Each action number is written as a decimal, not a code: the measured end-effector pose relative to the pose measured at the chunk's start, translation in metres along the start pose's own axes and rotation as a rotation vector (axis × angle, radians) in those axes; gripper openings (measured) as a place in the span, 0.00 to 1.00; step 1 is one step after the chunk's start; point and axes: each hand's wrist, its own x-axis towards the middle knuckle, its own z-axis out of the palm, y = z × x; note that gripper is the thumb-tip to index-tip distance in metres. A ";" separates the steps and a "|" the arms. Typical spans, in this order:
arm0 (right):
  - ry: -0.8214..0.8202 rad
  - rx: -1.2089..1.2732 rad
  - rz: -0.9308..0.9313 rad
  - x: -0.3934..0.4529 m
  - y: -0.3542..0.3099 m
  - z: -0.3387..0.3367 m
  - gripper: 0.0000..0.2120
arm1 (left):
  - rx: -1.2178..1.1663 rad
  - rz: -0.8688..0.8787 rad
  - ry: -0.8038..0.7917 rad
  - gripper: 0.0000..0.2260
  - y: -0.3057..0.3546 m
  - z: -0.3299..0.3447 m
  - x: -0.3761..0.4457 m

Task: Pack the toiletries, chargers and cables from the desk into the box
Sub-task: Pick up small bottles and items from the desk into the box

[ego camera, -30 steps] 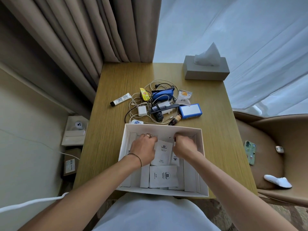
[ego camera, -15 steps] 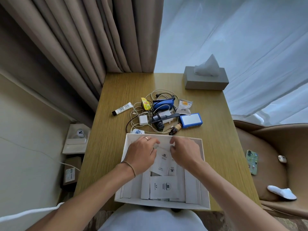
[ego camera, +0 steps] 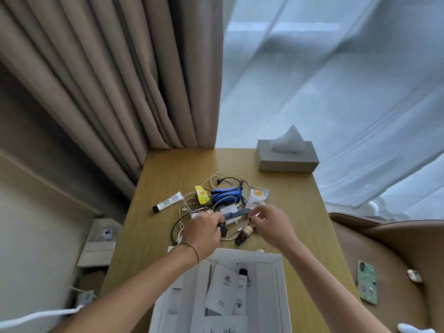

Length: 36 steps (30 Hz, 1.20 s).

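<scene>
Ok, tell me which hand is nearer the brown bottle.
Right. The right hand hovers just beside the brown bottle; the left hand is farther left, over the cables.

Both forearms bare, no sleeves in view. Left hand (ego camera: 201, 228): ring on one finger, pinkish-metal look, though frame's too blurry to be sure of colour. Thin bracelet (ego camera: 192, 248) round left wrist, narrow band, looks like cord or fine chain. Right hand (ego camera: 270, 223): no ring or band visible. Pale whitish garment at bottom edge btwn arms, partly hidden.
</scene>
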 end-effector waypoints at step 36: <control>-0.385 -0.772 -0.649 0.082 0.075 0.083 0.23 | -0.411 -0.163 0.031 0.09 0.015 -0.012 0.000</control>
